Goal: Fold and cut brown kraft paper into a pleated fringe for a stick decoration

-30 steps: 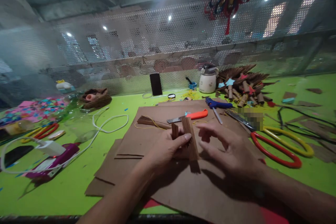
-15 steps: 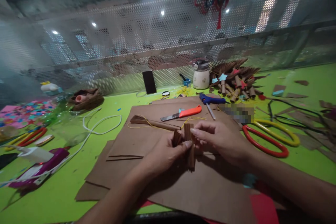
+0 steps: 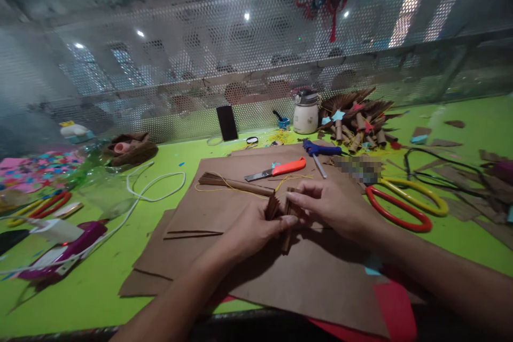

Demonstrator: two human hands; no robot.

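Between both hands is a piece of pleated brown paper [image 3: 287, 243], its narrow folds standing on edge above the brown sheets. My left hand [image 3: 256, 227] is closed on its left part, thumb across the front. My right hand [image 3: 320, 200] pinches the upper right of the folds between thumb and fingers. Just beyond my hands lies a folded brown paper fan [image 3: 236, 183] with yellow string looped round it. An orange utility knife [image 3: 276, 169] rests behind that, with a blue glue gun [image 3: 320, 149] to its right.
Large brown paper sheets [image 3: 184, 219] cover the green table's middle. Scissors with red and yellow handles [image 3: 401, 208] lie right. Finished paper pieces [image 3: 360, 123] are heaped beside a white bottle [image 3: 305, 116]. Leftward are a white cable [image 3: 134, 206] and a purple power strip [image 3: 68, 251].
My right hand's fingers have closed further over the top of the pleated paper, and its folds have turned and look narrower. The view has shifted slightly.
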